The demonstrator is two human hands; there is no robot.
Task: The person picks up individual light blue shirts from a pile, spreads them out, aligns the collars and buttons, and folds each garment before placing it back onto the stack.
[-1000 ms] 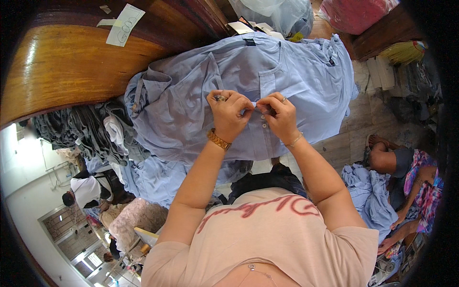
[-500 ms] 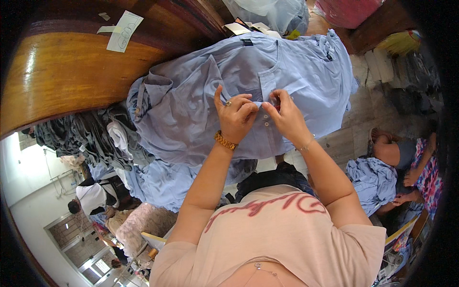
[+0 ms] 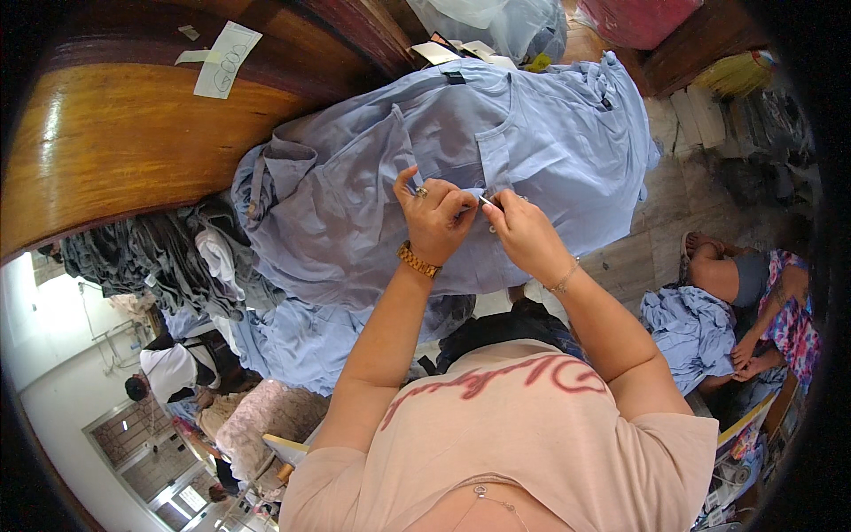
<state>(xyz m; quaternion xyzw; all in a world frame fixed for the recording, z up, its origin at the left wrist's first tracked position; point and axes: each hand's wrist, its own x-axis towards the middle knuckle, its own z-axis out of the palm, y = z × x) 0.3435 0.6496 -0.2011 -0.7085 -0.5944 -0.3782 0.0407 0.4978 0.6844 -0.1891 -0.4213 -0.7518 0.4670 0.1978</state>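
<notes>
A light blue shirt (image 3: 567, 133) lies spread out in front of me, with its neckline at the far side and a dark label inside the collar. My left hand (image 3: 434, 215) pinches the edge of its front placket between thumb and forefinger. Close against it, my right hand (image 3: 529, 238) is closed on a small thin object (image 3: 486, 201) with a pale tip, which touches or nearly touches the pinched cloth. What kind of object it is, I cannot make out. Just below the fingertips a small white button (image 3: 493, 229) shows on the placket.
A wooden panel (image 3: 133, 133) with a taped paper slip rises on the left. Dark garments (image 3: 168, 257) and more blue cloth (image 3: 292, 341) are piled below it. Clear plastic bags (image 3: 496, 27) stand at the far side. To the right, a seated person has blue cloth (image 3: 683, 324) beside them.
My right hand has turned and drawn down slightly, and the pale-tipped object now shows between its fingers. My left hand keeps its pinch on the placket. The seated person's arms have shifted.
</notes>
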